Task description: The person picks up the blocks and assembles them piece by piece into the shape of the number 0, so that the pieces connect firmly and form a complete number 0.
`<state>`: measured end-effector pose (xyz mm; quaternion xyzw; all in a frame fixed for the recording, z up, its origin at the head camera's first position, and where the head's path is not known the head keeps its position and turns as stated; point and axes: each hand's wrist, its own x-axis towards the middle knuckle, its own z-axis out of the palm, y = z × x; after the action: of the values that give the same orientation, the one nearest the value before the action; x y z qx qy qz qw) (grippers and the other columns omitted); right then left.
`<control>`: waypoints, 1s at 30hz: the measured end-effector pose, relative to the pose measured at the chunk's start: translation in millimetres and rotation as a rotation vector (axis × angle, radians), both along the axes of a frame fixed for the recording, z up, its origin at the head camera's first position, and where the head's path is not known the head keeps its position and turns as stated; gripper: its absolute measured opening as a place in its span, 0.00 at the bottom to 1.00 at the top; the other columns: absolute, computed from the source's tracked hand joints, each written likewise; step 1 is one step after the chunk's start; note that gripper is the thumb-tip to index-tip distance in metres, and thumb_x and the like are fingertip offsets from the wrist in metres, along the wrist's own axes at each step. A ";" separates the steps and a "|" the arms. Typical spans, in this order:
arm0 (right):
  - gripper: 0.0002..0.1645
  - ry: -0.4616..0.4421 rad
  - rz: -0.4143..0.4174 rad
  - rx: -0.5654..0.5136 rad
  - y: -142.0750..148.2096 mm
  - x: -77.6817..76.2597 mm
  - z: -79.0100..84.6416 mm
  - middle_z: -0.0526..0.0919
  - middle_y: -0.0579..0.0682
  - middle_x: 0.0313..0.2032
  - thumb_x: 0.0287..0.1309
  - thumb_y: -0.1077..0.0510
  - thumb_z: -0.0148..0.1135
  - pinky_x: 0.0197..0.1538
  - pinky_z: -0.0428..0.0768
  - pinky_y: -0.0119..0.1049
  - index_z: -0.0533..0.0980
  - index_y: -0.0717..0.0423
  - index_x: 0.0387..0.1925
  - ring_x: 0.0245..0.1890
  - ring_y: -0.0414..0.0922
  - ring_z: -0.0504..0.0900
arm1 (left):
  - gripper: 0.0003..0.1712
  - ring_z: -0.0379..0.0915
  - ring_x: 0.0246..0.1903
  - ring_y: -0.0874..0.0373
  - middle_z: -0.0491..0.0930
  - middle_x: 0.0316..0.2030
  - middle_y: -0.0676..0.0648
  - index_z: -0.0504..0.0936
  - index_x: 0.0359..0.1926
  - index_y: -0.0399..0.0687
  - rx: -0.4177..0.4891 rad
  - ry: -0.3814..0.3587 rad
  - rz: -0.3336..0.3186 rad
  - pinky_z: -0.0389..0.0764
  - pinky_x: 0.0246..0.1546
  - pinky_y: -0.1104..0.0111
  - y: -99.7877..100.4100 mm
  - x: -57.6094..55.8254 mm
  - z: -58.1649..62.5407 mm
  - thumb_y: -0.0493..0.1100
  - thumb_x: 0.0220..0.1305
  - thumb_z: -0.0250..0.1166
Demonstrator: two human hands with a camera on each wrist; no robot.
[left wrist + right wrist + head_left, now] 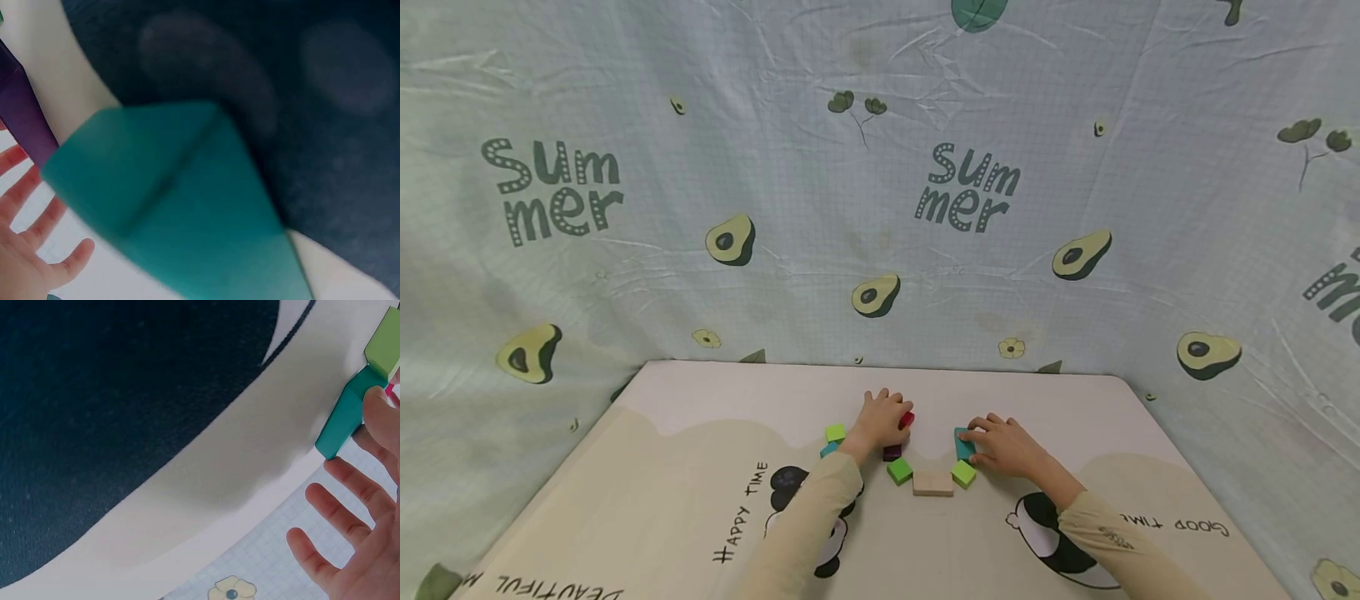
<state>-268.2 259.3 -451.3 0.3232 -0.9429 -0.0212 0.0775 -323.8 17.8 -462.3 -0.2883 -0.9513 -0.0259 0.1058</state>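
My left hand point(883, 421) reaches to the far side of the blocks and holds a red block point(907, 419) at its fingertips; the thumb is hidden in the head view. In the left wrist view its other fingers point(44, 225) spread near a purple block point(25, 106). My right hand point(1003, 446) pinches a teal block point(964, 446) between thumb and index finger, the remaining fingers extended in the right wrist view. That teal block point(347, 415) meets a lime green block point(384, 347) at its near end.
A plain wooden block point(933, 483) lies between a green block point(899, 471) and a lime block point(963, 474). By the left wrist are another lime block point(835, 432) and a blue-teal block point(829, 450). A printed cloth hangs behind the table point(700, 383).
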 end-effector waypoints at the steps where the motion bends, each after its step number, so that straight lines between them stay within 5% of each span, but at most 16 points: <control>1: 0.24 0.001 0.000 0.003 -0.1 0.2 0.2 0.76 0.48 0.45 0.50 0.45 0.59 0.35 0.70 0.43 0.75 0.46 0.50 0.43 0.47 0.73 | 0.19 0.69 0.43 0.53 0.77 0.42 0.50 0.77 0.46 0.53 0.003 -0.001 0.002 0.67 0.44 0.49 0.1 0.2 -0.3 0.50 0.52 0.59; 10: 0.24 0.005 0.002 0.007 -0.6 0.6 1.1 0.76 0.48 0.45 0.50 0.45 0.60 0.35 0.70 0.44 0.75 0.46 0.50 0.43 0.47 0.73 | 0.17 0.68 0.42 0.52 0.77 0.42 0.50 0.77 0.47 0.54 0.057 0.008 -0.043 0.67 0.44 0.49 -4.9 -0.3 2.6 0.52 0.57 0.56; 21: 0.24 0.008 0.004 -0.006 -0.1 0.6 2.9 0.76 0.49 0.45 0.49 0.47 0.61 0.34 0.70 0.44 0.75 0.47 0.50 0.42 0.47 0.73 | 0.11 0.69 0.42 0.54 0.78 0.42 0.53 0.80 0.44 0.58 0.010 0.050 -0.146 0.69 0.42 0.54 -25.2 -3.7 12.6 0.47 0.60 0.56; 30: 0.24 -0.005 0.006 -0.016 -1.2 -0.1 2.1 0.76 0.49 0.45 0.49 0.46 0.61 0.35 0.71 0.45 0.75 0.47 0.50 0.43 0.48 0.73 | 0.20 0.69 0.42 0.55 0.78 0.46 0.52 0.76 0.51 0.64 -0.027 0.037 -0.172 0.71 0.41 0.56 -29.2 -9.4 8.9 0.42 0.57 0.60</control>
<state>-268.3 258.1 -449.2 0.3253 -0.9423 -0.0126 0.0780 -333.2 -11.4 -453.4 -0.3708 -0.9211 -0.0169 0.1170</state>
